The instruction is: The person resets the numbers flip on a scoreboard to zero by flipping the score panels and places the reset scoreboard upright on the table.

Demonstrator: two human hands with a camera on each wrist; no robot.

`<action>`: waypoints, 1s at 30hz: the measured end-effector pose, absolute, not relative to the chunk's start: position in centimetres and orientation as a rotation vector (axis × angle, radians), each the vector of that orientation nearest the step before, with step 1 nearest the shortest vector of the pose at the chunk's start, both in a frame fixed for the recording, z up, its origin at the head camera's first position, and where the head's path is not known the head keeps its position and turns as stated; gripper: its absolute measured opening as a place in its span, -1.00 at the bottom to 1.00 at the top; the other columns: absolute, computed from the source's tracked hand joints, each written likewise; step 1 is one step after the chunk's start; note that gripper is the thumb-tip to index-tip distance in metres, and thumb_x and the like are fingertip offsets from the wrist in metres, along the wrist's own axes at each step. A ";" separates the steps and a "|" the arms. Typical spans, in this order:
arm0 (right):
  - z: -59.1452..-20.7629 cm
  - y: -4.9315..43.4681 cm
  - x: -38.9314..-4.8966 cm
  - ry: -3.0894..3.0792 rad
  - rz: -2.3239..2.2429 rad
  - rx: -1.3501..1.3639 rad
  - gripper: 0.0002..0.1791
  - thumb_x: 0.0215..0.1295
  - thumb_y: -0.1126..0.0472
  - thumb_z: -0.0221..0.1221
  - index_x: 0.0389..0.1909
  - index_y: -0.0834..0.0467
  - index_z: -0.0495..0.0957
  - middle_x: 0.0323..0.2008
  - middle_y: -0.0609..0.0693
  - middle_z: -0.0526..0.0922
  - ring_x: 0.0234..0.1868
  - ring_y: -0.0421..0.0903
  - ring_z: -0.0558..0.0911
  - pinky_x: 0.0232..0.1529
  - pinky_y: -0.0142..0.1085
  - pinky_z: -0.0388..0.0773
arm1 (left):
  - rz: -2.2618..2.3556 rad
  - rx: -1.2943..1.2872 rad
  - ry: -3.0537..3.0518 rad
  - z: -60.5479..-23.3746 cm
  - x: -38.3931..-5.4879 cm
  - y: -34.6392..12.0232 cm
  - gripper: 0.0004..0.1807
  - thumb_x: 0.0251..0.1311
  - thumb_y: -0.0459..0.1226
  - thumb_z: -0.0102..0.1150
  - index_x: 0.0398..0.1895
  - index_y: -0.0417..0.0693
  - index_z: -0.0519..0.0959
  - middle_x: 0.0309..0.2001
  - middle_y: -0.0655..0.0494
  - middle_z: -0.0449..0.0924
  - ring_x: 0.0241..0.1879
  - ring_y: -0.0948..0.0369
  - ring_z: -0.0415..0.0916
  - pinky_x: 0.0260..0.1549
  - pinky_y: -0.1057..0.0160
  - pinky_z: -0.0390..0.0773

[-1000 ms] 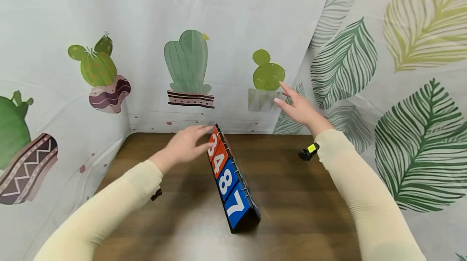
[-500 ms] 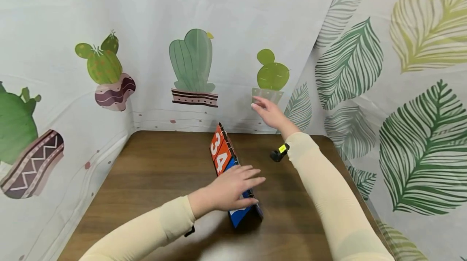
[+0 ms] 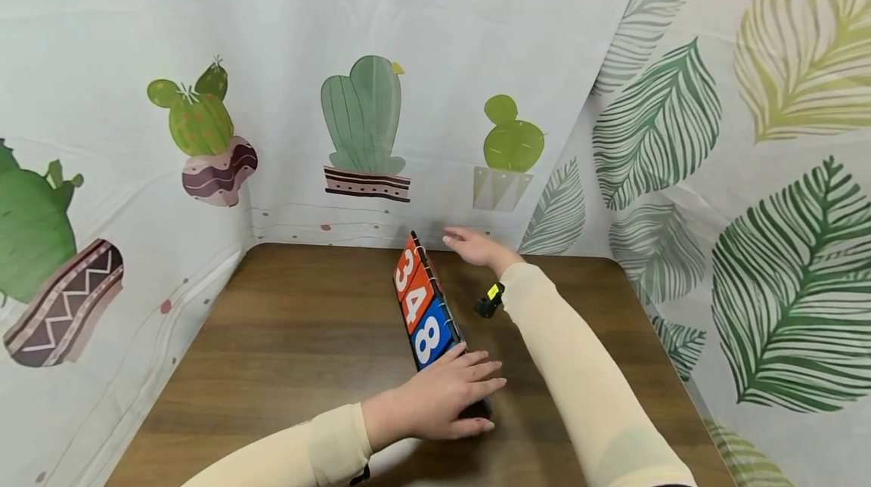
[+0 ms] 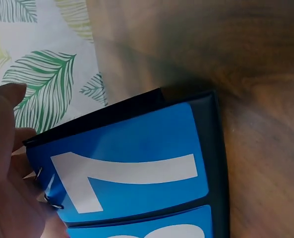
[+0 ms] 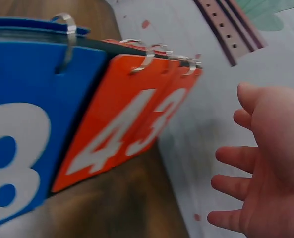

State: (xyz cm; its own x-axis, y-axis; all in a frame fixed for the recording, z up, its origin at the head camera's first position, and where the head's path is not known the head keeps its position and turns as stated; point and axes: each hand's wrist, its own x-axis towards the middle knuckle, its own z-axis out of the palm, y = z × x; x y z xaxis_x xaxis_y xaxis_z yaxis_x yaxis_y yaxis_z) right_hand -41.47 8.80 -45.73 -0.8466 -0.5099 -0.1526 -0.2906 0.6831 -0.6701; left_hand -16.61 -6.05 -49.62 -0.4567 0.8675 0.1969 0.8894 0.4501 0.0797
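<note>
A flip scoreboard [image 3: 416, 290] stands like a tent on the wooden table, with red cards 3 and 4 and blue cards 8 and 7 on metal rings. My left hand [image 3: 445, 396] is over its near end, fingers spread across the ringed top edge; it covers the 7 in the head view. In the left wrist view that blue 7 card [image 4: 132, 163] shows, with the fingers right at the rings. Beyond the far end, my right hand [image 3: 479, 246] has its fingers extended and holds nothing; the right wrist view shows a gap between this hand [image 5: 275, 163] and the red cards [image 5: 112, 114].
The wooden table [image 3: 292, 321] ends at a white curtain [image 3: 286, 116] printed with potted cacti at the back. A leaf-patterned curtain [image 3: 782, 283] hangs along the right side. A small black wrist device [image 3: 488, 302] sits at the right cuff.
My left hand has moved from the scoreboard's far left side to its near end. My right hand has come left and lower, close to the far end. The scoreboard stands in much the same place.
</note>
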 end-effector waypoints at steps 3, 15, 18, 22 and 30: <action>-46.4 7.8 -41.1 2.549 -0.903 -0.630 -0.32 0.63 -0.20 -0.15 0.61 0.03 0.14 0.60 0.12 0.21 0.60 0.14 0.24 0.58 0.05 0.16 | -0.320 -1.477 -2.529 -50.3 -16.0 -6.5 -0.39 0.51 0.22 -0.10 0.46 0.19 0.43 0.51 0.11 0.37 0.53 0.07 0.28 0.47 -0.13 0.31; -46.5 4.3 -41.0 2.527 -0.969 -0.694 -0.39 0.66 -0.09 -0.16 0.60 0.04 0.17 0.58 0.13 0.26 0.59 0.14 0.24 0.57 0.10 0.17 | -0.490 -1.326 -2.579 -50.8 -15.2 -8.1 -0.45 0.52 0.13 -0.04 0.39 0.09 0.51 0.47 0.13 0.44 0.56 0.10 0.26 0.45 -0.06 0.37; -46.6 3.7 -41.0 2.507 -0.980 -0.707 -0.40 0.68 -0.05 -0.18 0.61 0.05 0.14 0.58 0.14 0.24 0.60 0.14 0.23 0.57 0.09 0.17 | -0.526 -1.365 -2.578 -50.7 -15.2 -8.3 -0.44 0.53 0.12 -0.03 0.40 0.05 0.50 0.48 0.09 0.42 0.57 0.08 0.22 0.47 0.00 0.36; -47.0 3.0 -41.3 2.510 -0.993 -0.710 -0.42 0.69 0.02 -0.21 0.62 0.06 0.11 0.59 0.15 0.23 0.59 0.14 0.24 0.58 0.08 0.17 | -0.546 -1.390 -2.568 -50.7 -15.2 -8.4 -0.45 0.53 0.11 -0.02 0.41 0.05 0.50 0.48 0.07 0.42 0.57 0.07 0.22 0.47 0.01 0.36; -47.6 2.6 -42.2 2.457 -1.021 -0.672 -0.39 0.68 0.08 -0.20 0.65 0.05 0.01 0.64 0.14 0.11 0.64 0.14 0.13 0.61 0.08 0.09 | -0.527 -1.402 -2.560 -50.5 -15.2 -8.6 -0.46 0.54 0.10 -0.04 0.40 0.06 0.51 0.47 0.08 0.44 0.56 0.07 0.26 0.46 0.03 0.37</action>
State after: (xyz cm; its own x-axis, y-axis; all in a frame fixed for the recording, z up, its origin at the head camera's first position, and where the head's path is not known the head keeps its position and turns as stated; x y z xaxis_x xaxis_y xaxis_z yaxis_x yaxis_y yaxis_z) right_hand -42.19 2.57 -47.58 -0.8067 -0.5656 -0.1714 -0.2776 0.6186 -0.7351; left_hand -15.17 -8.57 -50.55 -0.5408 0.7789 0.3176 0.8410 0.4936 0.2214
